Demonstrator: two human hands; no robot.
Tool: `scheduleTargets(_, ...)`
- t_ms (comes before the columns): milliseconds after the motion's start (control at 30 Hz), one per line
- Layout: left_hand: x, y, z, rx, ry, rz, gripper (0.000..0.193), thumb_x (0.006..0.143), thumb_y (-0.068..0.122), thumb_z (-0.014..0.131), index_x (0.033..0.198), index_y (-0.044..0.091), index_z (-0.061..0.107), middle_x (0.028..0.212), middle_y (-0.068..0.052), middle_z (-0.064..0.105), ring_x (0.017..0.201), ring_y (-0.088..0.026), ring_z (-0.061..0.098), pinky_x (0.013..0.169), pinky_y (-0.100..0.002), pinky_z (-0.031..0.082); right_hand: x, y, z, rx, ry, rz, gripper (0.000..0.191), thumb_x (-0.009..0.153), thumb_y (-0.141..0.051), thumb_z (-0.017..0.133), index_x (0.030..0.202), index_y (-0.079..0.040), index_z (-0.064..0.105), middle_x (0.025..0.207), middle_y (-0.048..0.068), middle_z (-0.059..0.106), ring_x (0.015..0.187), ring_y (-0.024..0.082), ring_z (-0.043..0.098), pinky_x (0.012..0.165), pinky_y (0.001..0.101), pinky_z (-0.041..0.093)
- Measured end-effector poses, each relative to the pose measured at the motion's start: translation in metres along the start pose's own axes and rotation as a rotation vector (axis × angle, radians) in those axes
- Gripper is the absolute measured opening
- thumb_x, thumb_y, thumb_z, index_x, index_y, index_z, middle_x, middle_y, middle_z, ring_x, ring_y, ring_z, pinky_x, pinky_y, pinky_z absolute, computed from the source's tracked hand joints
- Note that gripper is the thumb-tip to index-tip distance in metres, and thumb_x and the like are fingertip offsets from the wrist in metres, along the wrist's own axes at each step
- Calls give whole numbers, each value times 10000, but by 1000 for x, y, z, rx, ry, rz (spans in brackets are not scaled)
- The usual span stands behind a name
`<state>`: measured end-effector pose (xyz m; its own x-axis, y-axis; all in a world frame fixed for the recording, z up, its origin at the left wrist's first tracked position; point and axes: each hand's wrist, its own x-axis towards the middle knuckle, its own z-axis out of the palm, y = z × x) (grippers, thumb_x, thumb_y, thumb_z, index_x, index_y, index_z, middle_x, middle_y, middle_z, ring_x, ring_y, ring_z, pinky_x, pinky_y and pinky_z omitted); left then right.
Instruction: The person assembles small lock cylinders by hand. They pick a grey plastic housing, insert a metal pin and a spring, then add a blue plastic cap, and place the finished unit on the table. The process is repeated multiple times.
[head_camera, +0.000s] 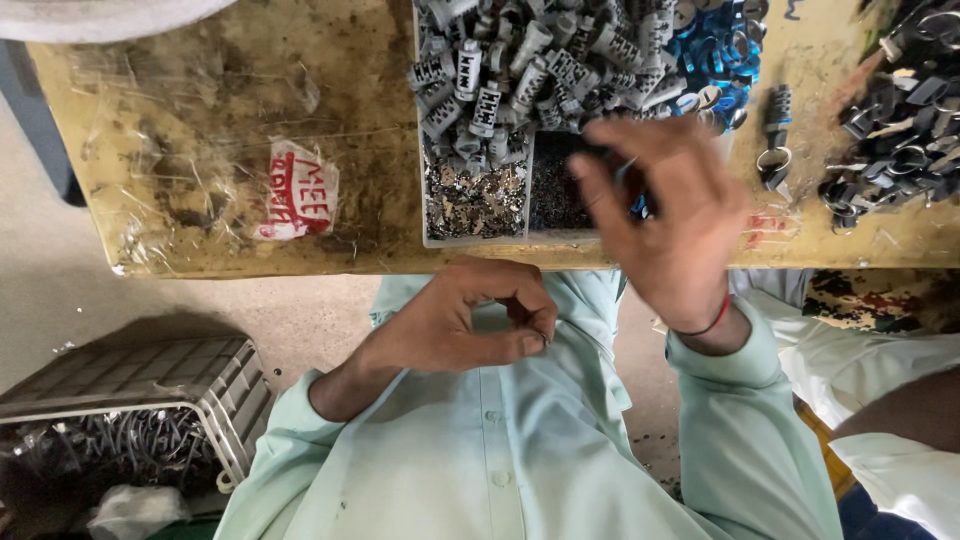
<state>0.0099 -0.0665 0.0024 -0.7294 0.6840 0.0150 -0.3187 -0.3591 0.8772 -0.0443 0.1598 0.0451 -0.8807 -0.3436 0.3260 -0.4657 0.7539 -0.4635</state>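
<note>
My left hand (470, 320) hangs below the table edge, in front of my pale green shirt, with thumb and forefinger pinched on a tiny metal part (545, 337). My right hand (665, 225) is blurred as it reaches over the tray (425, 215), its fingers bent above the compartment of small dark bits (555, 195); whether it holds anything is unclear. Beside that compartment lies one of shiny metal bits (470, 200). Grey ribbed cylinders (510, 70) are heaped at the tray's far side, and blue rings (715, 60) lie to their right.
The worn yellow table (200, 120) carries a red-and-white sticker (298, 192) and a pile of dark metal pieces with rings (900, 120) at the right. A grey plastic crate (130, 400) stands on the floor at the left. Another person's arm (900, 410) shows at the lower right.
</note>
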Motion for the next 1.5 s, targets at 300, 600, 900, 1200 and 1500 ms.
scheduleTargets(300,10,1,3,76,9,-8,65,960,49,720,1016,36,690,937,-27,701,886,-121,660,827,-293,550,36,-2,9,-85,108,-5,373,961,-136,953,1209,-70,683,1079,138,583,882,253,630,710,367,524)
scheduleTargets(600,11,1,1,121,121,151,69,1021,72,697,1071,38,665,1030,-49,689,939,-120,694,845,-279,590,-42,8,-29,309,-304,9,330,898,12,804,1202,-67,703,1157,112,732,995,196,748,818,283,618)
scheduleTargets(900,16,-3,17,-195,365,-49,95,1004,42,707,1055,-27,667,1004,-56,681,890,-75,652,788,-235,570,-52,-7,-4,810,-197,273,340,964,134,672,1256,-40,656,1243,133,669,1154,217,689,960,292,582)
scheduleTargets(1200,23,-1,24,-18,469,-131,85,939,36,736,971,-15,677,842,-37,711,702,-29,636,598,-186,532,-56,-4,-3,418,-96,52,413,900,215,649,1208,-58,681,1228,155,678,1036,230,711,808,286,596)
scheduleTargets(1500,23,-1,28,15,505,-139,82,934,15,728,952,-18,655,879,-61,716,715,-45,631,602,-191,540,-63,-6,-6,249,-40,-68,419,872,182,723,1210,-66,732,1176,102,659,986,222,697,829,332,594)
